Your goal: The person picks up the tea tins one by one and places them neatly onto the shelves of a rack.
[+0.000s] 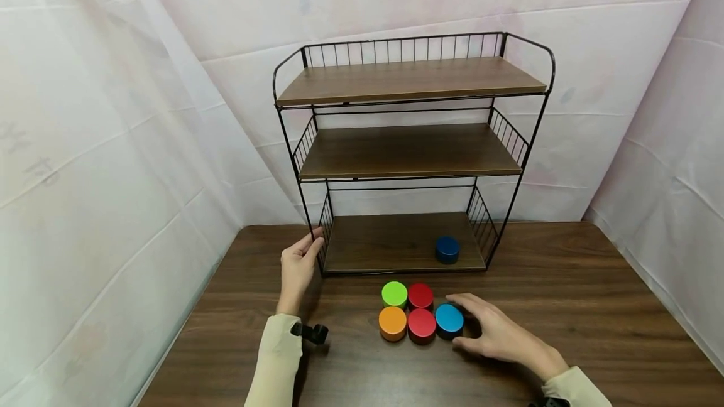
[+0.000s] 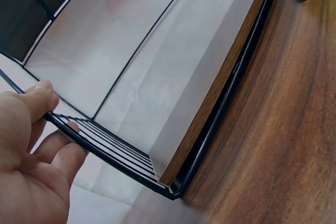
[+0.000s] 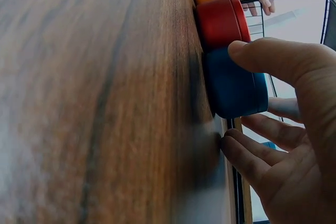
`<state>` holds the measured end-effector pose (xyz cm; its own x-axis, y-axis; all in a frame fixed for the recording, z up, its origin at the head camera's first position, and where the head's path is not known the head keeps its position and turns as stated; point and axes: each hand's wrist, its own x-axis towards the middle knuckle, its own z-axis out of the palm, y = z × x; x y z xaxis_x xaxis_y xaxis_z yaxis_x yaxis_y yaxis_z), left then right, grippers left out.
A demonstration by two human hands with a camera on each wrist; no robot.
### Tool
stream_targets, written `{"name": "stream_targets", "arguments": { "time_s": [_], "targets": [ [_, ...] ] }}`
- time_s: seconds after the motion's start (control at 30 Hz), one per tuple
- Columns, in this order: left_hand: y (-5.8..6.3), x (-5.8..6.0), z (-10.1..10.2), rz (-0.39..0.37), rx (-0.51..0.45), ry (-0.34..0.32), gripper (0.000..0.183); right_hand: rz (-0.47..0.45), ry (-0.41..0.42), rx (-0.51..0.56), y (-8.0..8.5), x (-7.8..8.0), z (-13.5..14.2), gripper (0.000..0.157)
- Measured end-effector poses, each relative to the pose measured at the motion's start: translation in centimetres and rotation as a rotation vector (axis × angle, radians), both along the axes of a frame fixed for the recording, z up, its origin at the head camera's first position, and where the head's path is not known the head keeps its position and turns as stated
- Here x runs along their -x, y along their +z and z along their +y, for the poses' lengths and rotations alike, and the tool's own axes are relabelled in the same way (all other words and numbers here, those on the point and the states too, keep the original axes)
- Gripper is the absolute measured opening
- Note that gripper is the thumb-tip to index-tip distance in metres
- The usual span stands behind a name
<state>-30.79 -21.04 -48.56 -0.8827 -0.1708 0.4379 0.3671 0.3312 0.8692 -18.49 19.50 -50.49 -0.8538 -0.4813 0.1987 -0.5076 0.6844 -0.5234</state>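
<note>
A black wire shelf rack (image 1: pixel 410 171) with three brown boards stands at the back of the table. My left hand (image 1: pixel 296 269) holds its left front post; in the left wrist view the thumb and fingers (image 2: pixel 68 156) of that hand lie about the black rod. Just right of a blue round tin (image 1: pixel 449 320) is my right hand (image 1: pixel 494 331), thumb and fingers spread apart around its side. The right wrist view shows the thumb overlapping the blue tin (image 3: pixel 233 85); whether it touches cannot be told. Beside this tin are two red tins (image 1: pixel 421 325), an orange tin (image 1: pixel 393 323) and a green tin (image 1: pixel 394 294).
One dark blue tin (image 1: pixel 447 250) sits on the right part of the rack's bottom board (image 1: pixel 384 244). The brown wooden table (image 1: pixel 351 375) reaches to white cloth (image 1: pixel 141 143) hanging at the back and both sides.
</note>
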Motion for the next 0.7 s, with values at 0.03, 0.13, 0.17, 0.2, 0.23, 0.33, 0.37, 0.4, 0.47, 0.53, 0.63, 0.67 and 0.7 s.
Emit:
{"name": "stream_targets", "arguments": {
  "time_s": [0.03,0.13,0.17,0.2,0.23,0.33,0.37,0.4,0.47,0.53,0.63,0.67,0.7],
  "targets": [
    [0.04,-0.02,0.02,-0.002,0.0,-0.004,0.033,0.004,0.002,0.001,-0.02,-0.01,-0.02,0.073],
    [0.05,-0.06,0.05,-0.008,-0.008,-0.017,0.035,0.017,0.006,0.002,-0.08,-0.06,-0.08,0.071],
    [0.09,-0.07,0.07,-0.008,-0.011,-0.018,0.037,0.019,0.008,0.003,-0.09,-0.07,-0.1,0.071],
    [0.11,-0.07,0.09,-0.007,-0.014,-0.019,0.037,0.019,0.009,0.003,-0.1,-0.07,-0.12,0.071],
    [0.12,-0.06,0.1,-0.008,-0.013,-0.019,0.038,0.021,0.008,0.001,-0.11,-0.08,-0.13,0.07],
    [0.12,-0.06,0.13,-0.009,-0.012,-0.022,0.038,0.023,0.012,0.003,-0.09,-0.02,-0.17,0.069],
    [0.16,-0.09,0.14,-0.01,-0.016,-0.022,0.038,0.025,0.015,0.002,-0.09,0.03,-0.18,0.068],
    [0.16,-0.09,0.14,-0.011,-0.018,-0.02,0.037,0.028,0.018,0.001,-0.07,0.06,-0.2,0.067],
    [0.15,-0.11,0.15,-0.013,-0.023,-0.016,0.036,0.031,0.027,0.002,-0.03,0.15,-0.22,0.066],
    [0.13,-0.09,0.13,-0.014,-0.019,-0.011,0.035,0.032,0.035,0.006,0.01,0.21,-0.25,0.065],
    [0.11,-0.08,0.07,-0.006,-0.015,-0.012,0.035,0.035,0.043,0.007,0.07,0.34,-0.29,0.063],
    [0.11,-0.1,0.05,-0.004,-0.012,-0.013,0.035,0.038,0.048,0.009,0.08,0.39,-0.3,0.062],
    [0.11,-0.08,0.01,-0.002,-0.012,-0.015,0.034,0.038,0.053,0.012,0.09,0.43,-0.31,0.061]
  ]
}}
